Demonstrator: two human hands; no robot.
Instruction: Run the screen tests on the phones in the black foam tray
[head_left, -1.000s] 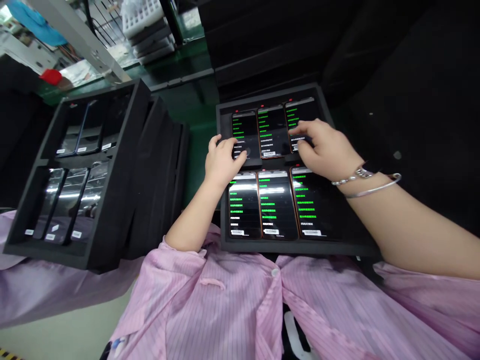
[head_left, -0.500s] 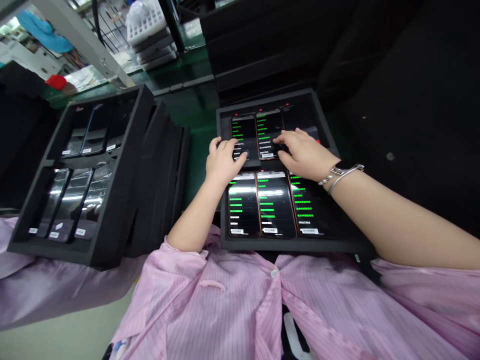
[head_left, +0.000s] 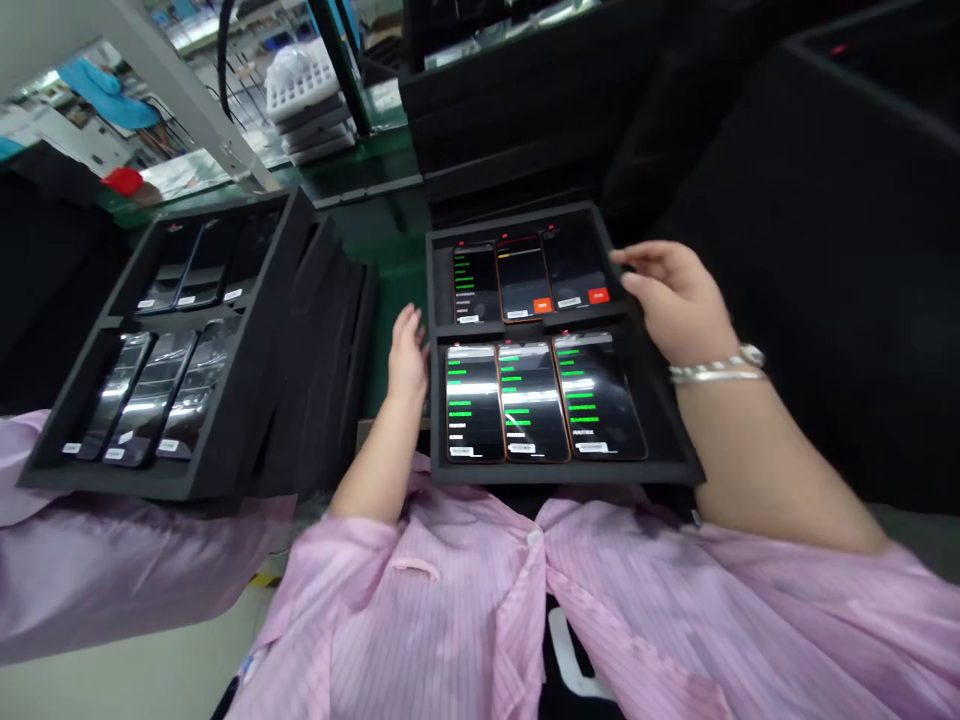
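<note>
A black foam tray (head_left: 551, 474) lies in front of me, with phones in two rows. The front-left phone (head_left: 475, 405), front-middle phone (head_left: 534, 400) and front-right phone (head_left: 598, 400) show lists of green and white text. In the back row, the left phone (head_left: 475, 285) shows a list too. The back-middle phone (head_left: 523, 280) and back-right phone (head_left: 574, 270) have dark screens with an orange-red button. My left hand (head_left: 407, 355) is beside the tray's left wall, fingers stretched out. My right hand (head_left: 675, 305) is at the right wall, fingers bent and fingertips at the rim.
On the left, another black tray (head_left: 247, 400) holds phones with dark screens, beside a stack of black trays (head_left: 341, 360). White perforated trays (head_left: 301, 85) stand behind. Black foam blocks (head_left: 517, 110) rise beyond my tray. A person's pink sleeve (head_left: 135, 560) reaches in at left.
Both hands have left the phone screens for the tray's sides. The tray has shifted slightly left. The back-middle phone's list has given way to a dark screen with an orange-red button.
</note>
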